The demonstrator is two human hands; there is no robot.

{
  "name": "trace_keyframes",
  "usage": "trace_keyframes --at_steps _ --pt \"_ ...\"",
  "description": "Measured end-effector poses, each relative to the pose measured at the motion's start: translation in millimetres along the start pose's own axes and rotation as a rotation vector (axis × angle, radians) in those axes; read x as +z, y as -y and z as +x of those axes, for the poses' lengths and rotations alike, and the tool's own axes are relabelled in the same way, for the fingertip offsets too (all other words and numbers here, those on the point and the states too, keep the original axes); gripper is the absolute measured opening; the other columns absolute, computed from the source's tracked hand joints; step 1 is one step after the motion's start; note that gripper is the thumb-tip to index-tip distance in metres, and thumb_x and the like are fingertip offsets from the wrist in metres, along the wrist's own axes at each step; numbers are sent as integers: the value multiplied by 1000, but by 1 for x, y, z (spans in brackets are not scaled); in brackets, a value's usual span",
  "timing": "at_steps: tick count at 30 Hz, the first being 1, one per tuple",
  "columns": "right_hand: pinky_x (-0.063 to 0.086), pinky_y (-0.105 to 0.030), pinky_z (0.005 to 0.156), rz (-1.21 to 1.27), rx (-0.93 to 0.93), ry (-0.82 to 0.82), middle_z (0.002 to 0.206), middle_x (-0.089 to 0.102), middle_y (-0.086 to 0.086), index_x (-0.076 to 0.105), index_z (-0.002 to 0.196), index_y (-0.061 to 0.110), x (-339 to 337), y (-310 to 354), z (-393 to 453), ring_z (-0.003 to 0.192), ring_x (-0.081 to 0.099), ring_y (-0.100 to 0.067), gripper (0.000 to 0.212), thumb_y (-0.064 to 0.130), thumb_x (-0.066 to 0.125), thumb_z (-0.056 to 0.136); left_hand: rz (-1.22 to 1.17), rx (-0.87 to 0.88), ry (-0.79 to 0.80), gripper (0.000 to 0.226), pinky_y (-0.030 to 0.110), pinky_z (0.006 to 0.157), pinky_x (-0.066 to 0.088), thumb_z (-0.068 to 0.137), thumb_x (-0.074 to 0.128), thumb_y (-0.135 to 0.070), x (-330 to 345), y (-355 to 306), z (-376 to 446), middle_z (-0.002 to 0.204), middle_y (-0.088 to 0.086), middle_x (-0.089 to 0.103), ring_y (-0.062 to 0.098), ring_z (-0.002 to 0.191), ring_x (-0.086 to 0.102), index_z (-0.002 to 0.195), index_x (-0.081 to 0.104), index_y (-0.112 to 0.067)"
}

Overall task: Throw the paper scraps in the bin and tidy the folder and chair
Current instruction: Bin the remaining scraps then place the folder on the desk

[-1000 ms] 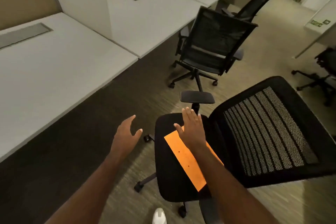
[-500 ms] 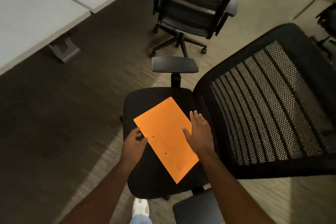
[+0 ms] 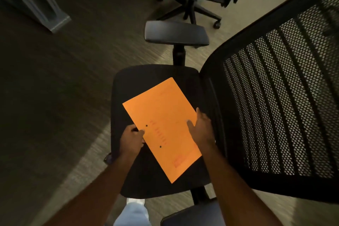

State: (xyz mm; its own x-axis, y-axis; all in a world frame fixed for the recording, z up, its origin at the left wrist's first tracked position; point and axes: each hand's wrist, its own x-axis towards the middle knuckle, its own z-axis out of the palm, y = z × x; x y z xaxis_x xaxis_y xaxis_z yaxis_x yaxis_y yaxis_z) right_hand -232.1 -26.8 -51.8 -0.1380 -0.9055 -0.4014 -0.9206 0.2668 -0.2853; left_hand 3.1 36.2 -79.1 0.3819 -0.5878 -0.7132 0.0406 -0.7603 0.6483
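Fingers of L hand (image 3: 131,139) curl round the orange folder (image 3: 161,126)'s left edge, R hand (image 3: 201,130) pinches its right edge w/ thumb on top. I read it as a two-sided lift, keeping it flat. Folder's mid-frame on the chair (image 3: 128,82) seat; no scraps or bin visible.

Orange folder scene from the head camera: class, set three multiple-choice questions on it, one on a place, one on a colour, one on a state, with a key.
1. Where is the flat orange paper folder?
A. on the floor
B. on the black office chair seat
C. on a desk

2. What colour is the mesh chair backrest?
A. black
B. white
C. red

3. How are the hands placed?
A. both away from the folder
B. one on each long edge
C. both on the armrest

Key: 1 B, the seat shows all around it. 2 A, dark mesh. 3 B, left hand and right hand on opposite edges.
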Motion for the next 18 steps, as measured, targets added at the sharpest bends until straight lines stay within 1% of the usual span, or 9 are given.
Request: trace_keyframes --at_steps 3,6,9,14,18 --pt "43 -49 109 13 42 39 156 37 -14 22 157 16 4 -5 4 141 38 -33 72 41 54 98 -49 10 -11 26 44 73 61 93 65 -17 6 -3 -2 94 9 68 26 82 70 116 55 -18" --pt "46 -48 105 44 67 60 150 41 -12 30 154 18 7 -8 7 135 43 -31 66 36 56 97 -99 -3 -20 27 47 77 62 90 68 -10 10 -5 -3 99 14 68 29 90 69 114 58 -13" --pt "50 -46 100 43 55 52 140 47 -9 40 148 19 10 -8 10 128 49 -28 57 32 58 96 -142 9 17 19 47 78 61 90 70 -8 15 -4 -6 96 9 70 27 92 70 105 59 -14" --pt "50 -43 98 18 62 45 135 49 -10 49 141 16 9 -9 14 123 50 -27 49 31 59 95 -201 38 75 18 47 70 63 92 64 0 15 -2 -11 100 6 75 22 91 73 104 59 -12" --pt "50 -44 100 43 59 37 134 51 -10 52 140 16 5 -8 16 121 53 -28 49 28 62 94 -224 99 103 18 37 61 63 91 64 2 6 -4 -13 98 2 77 16 88 75 102 61 -11"
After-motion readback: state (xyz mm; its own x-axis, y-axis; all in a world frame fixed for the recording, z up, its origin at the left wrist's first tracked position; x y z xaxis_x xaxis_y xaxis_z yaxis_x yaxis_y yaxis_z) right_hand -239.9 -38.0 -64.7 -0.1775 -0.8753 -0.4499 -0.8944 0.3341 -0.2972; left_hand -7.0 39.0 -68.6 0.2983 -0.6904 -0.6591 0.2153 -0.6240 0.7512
